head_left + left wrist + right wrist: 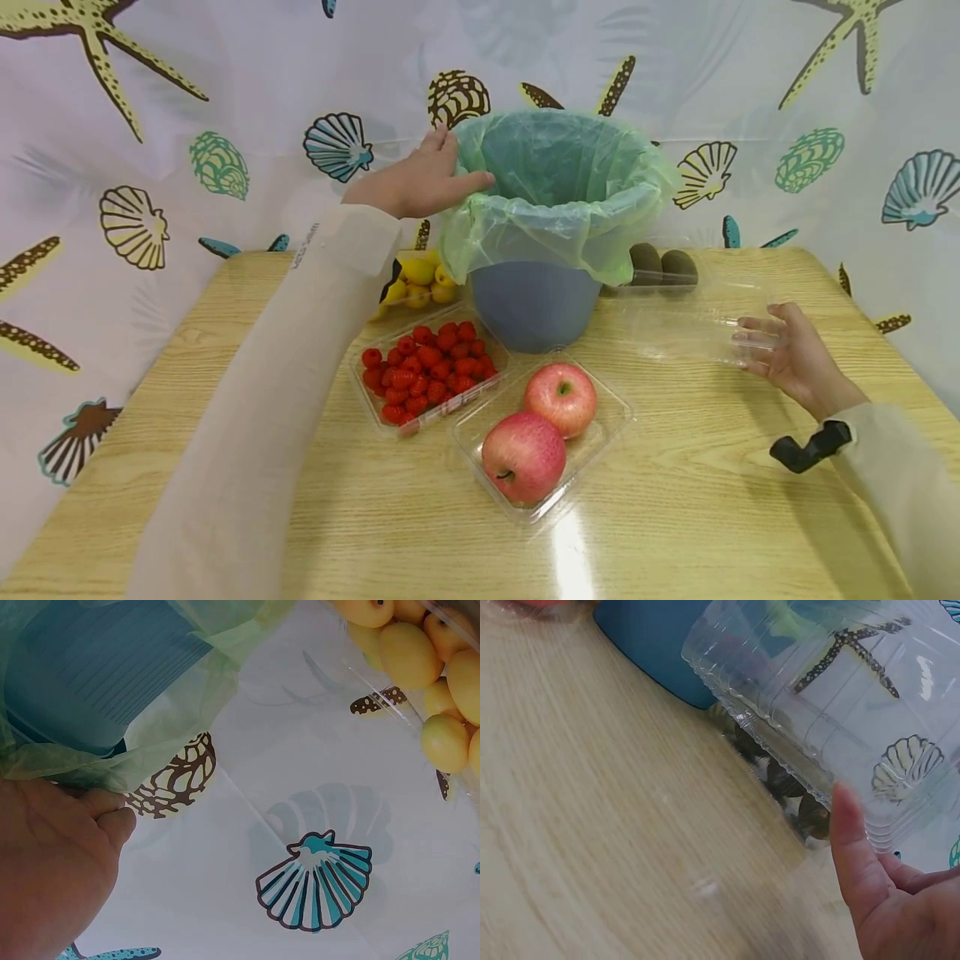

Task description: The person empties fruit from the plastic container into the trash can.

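A blue-grey bin (534,304) lined with a thin green bag (555,225) stands at the back middle of the table. My left hand (420,179) touches the left side of its rim, thumb reaching over the bag and fingers fairly straight. In the left wrist view the fingers (112,814) lie right at the bag's edge. On the right, my right hand (795,358) holds a clear plastic container (682,321) by its right end, above the table. The right wrist view shows the thumb on the near side of the container (780,697), other fingers partly hidden behind it.
Raspberries (431,367) and two red apples (540,433) lie in clear trays before the bin. Yellow fruits (420,279) sit behind my left forearm. Dark brown oval fruits (663,267) stand right of the bin. A shell-patterned curtain (262,83) hangs behind the wooden table (420,517).
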`<state>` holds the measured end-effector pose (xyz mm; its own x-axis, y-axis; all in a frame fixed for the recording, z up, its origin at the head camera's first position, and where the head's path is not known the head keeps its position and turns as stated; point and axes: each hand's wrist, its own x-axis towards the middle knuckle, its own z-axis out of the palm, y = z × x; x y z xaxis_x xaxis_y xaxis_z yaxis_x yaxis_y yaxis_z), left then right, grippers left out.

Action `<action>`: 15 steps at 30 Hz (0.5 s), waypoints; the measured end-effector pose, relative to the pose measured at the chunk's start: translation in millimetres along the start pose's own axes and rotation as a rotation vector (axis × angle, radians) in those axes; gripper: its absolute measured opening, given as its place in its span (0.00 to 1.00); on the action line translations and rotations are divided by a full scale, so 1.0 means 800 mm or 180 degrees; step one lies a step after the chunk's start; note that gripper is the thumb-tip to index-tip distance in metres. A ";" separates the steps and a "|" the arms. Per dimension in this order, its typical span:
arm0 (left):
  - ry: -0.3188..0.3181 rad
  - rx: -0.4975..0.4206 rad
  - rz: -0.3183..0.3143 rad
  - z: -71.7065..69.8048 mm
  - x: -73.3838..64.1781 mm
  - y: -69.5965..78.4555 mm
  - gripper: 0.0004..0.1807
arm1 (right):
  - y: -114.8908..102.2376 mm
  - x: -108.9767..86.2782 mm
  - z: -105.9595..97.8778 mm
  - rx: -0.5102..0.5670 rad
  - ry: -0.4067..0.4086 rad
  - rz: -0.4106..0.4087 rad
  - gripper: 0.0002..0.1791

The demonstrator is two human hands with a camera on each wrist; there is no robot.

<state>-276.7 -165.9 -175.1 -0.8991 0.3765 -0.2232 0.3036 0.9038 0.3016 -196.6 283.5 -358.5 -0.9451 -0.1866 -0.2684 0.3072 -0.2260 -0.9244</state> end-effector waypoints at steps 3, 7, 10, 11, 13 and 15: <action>0.0001 -0.0014 -0.0014 0.000 -0.001 0.000 0.49 | 0.007 0.001 0.000 -0.0083 -0.0001 0.0001 0.42; 0.0002 -0.0025 -0.0022 0.000 -0.001 0.000 0.49 | 0.013 0.001 0.000 -0.0165 -0.0008 0.0012 0.43; 0.0002 -0.0028 -0.0021 0.000 -0.002 0.000 0.49 | 0.016 0.002 0.001 -0.0197 -0.0023 0.0017 0.43; 0.0003 -0.0027 -0.0021 0.000 -0.002 0.000 0.49 | 0.017 0.002 0.002 -0.0184 -0.0030 0.0016 0.42; 0.0003 -0.0017 -0.0027 0.000 -0.002 0.000 0.49 | 0.018 0.002 0.002 -0.0149 -0.0047 0.0013 0.35; 0.0006 -0.0010 -0.0033 0.000 -0.001 0.000 0.49 | 0.019 0.003 0.002 -0.0089 -0.0082 0.0022 0.27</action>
<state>-275.8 -166.7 -174.7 -0.9029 0.3666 -0.2245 0.2932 0.9070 0.3022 -193.7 278.0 -372.6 -0.9396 -0.2128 -0.2681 0.3102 -0.1980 -0.9298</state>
